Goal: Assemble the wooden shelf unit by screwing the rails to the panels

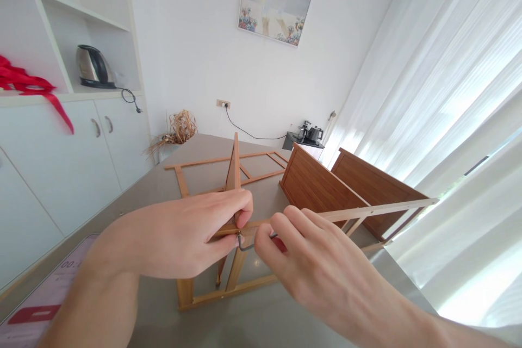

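Note:
My right hand point(310, 255) is closed around a dark bent hex key point(247, 248). The key's short end meets a screw head at the edge of a wooden frame. My left hand point(183, 231) pinches the frame at that joint, thumb below and fingers above, close to the key's tip. The wooden frame point(234, 269) is part of a shelf unit on its side, with its rails running off to the right. An upright wooden board point(234, 166) rises just behind my left fingers. My palms hide part of the joint.
Two brown shelf boards point(322, 182) stand on edge in the frame at right. A second ladder-like frame point(204, 162) lies flat on the grey table point(163, 304). A phone-like screen point(44, 293) is at lower left. White curtains point(460, 147) hang at right.

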`<action>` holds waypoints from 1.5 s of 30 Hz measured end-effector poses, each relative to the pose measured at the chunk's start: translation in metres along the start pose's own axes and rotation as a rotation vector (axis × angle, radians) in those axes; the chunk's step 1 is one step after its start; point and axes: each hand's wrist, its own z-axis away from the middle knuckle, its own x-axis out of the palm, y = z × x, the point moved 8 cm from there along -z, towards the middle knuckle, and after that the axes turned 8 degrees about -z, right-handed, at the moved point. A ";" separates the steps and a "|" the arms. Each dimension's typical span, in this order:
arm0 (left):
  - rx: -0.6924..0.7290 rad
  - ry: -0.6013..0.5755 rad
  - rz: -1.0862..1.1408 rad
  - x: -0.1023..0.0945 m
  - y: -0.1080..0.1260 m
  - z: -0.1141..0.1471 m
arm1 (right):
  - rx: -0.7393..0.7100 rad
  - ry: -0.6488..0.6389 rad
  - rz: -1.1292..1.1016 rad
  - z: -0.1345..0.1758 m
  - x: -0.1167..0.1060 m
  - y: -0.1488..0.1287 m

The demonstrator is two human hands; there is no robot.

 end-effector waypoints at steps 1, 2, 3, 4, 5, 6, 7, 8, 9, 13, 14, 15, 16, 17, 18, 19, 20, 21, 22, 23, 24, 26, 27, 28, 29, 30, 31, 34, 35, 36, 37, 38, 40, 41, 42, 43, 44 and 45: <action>0.005 0.000 0.002 0.000 0.000 0.001 | -0.001 -0.003 -0.002 0.000 0.000 0.001; 0.009 0.002 0.001 0.000 0.001 0.001 | 0.001 -0.008 -0.008 0.001 0.001 0.001; 0.012 0.000 0.001 0.001 0.001 0.002 | 0.008 -0.014 -0.020 0.002 0.002 0.002; 0.012 -0.003 -0.002 0.001 0.000 0.002 | 0.023 -0.024 -0.044 0.003 0.003 0.003; 0.010 -0.005 -0.006 0.002 0.000 0.002 | 0.041 -0.036 -0.082 0.004 0.006 0.004; 0.007 -0.005 -0.011 0.002 -0.001 0.002 | 0.063 -0.047 -0.134 0.006 0.009 0.005; 0.004 -0.002 -0.016 0.003 -0.002 0.002 | 0.085 -0.056 -0.197 0.007 0.013 0.005; 0.004 0.001 -0.020 0.003 -0.003 0.001 | 0.103 -0.062 -0.267 0.009 0.018 0.004; 0.008 0.008 -0.021 0.004 -0.004 0.000 | 0.121 -0.065 -0.342 0.010 0.024 0.003; 0.024 0.023 -0.016 0.007 -0.008 -0.002 | 0.234 -0.068 -0.654 0.012 0.047 -0.004; 0.023 0.025 -0.017 0.008 -0.008 -0.002 | 0.273 -0.073 -0.716 0.012 0.053 -0.005; 0.021 0.026 -0.019 0.007 -0.008 -0.002 | 0.312 -0.081 -0.763 0.012 0.058 -0.006; 0.017 0.024 -0.021 0.007 -0.008 -0.002 | 0.342 -0.086 -0.797 0.012 0.062 -0.007; 0.012 0.022 -0.022 0.006 -0.007 -0.002 | 0.364 -0.090 -0.825 0.012 0.065 -0.009; 0.009 0.018 -0.021 0.005 -0.006 -0.001 | 0.376 -0.093 -0.855 0.012 0.067 -0.010; 0.006 0.016 -0.018 0.004 -0.005 -0.001 | 0.383 -0.094 -0.889 0.012 0.068 -0.012; 0.003 0.010 -0.014 0.003 -0.004 0.000 | 0.388 -0.087 -0.927 0.012 0.070 -0.013; 0.002 0.006 -0.010 0.003 -0.003 0.000 | 0.393 -0.071 -0.965 0.012 0.071 -0.015; 0.006 0.007 -0.005 0.002 -0.002 0.000 | 0.400 -0.049 -1.000 0.013 0.072 -0.016; 0.010 0.012 -0.003 0.001 -0.001 0.000 | 0.407 -0.025 -1.025 0.014 0.073 -0.016; 0.013 0.016 -0.002 0.000 0.000 0.000 | 0.408 -0.001 -1.036 0.015 0.075 -0.017; 0.014 0.023 -0.006 0.000 -0.001 0.001 | 0.378 0.051 -1.000 0.016 0.075 -0.019; 0.012 0.026 -0.011 0.001 -0.002 0.001 | 0.345 0.084 -0.955 0.017 0.073 -0.020; 0.015 0.030 -0.015 0.001 -0.002 0.001 | 0.312 0.121 -0.896 0.017 0.069 -0.020; 0.019 0.033 -0.018 0.002 -0.003 0.000 | 0.285 0.157 -0.827 0.018 0.064 -0.018; 0.026 0.034 -0.020 0.003 -0.003 0.000 | 0.263 0.183 -0.758 0.018 0.059 -0.016; 0.033 0.037 -0.021 0.003 -0.003 0.000 | 0.248 0.197 -0.696 0.019 0.055 -0.014; 0.034 0.022 -0.023 0.005 -0.003 -0.001 | 0.217 0.172 -0.580 0.020 0.046 -0.006; 0.026 0.013 -0.025 0.006 -0.004 -0.001 | 0.205 0.154 -0.567 0.020 0.044 -0.004; 0.018 0.005 -0.026 0.006 -0.004 -0.002 | 0.199 0.135 -0.560 0.020 0.043 -0.003; 0.010 -0.005 -0.028 0.006 -0.004 -0.002 | 0.197 0.119 -0.555 0.020 0.043 -0.001; 0.004 -0.013 -0.028 0.006 -0.004 -0.002 | 0.197 0.107 -0.553 0.020 0.043 0.000; -0.001 -0.020 -0.029 0.005 -0.003 -0.002 | 0.202 0.104 -0.549 0.020 0.042 0.002; -0.002 -0.021 -0.029 0.004 -0.003 -0.002 | 0.204 0.109 -0.543 0.020 0.041 0.002; -0.004 -0.021 -0.029 0.004 -0.003 -0.002 | 0.204 0.117 -0.528 0.020 0.040 0.003; -0.005 -0.020 -0.029 0.004 -0.003 -0.002 | 0.201 0.123 -0.509 0.021 0.039 0.003; -0.006 -0.019 -0.028 0.004 -0.003 -0.001 | 0.197 0.124 -0.482 0.021 0.039 0.003; -0.005 -0.019 -0.025 0.004 -0.003 -0.001 | 0.192 0.125 -0.454 0.021 0.038 0.002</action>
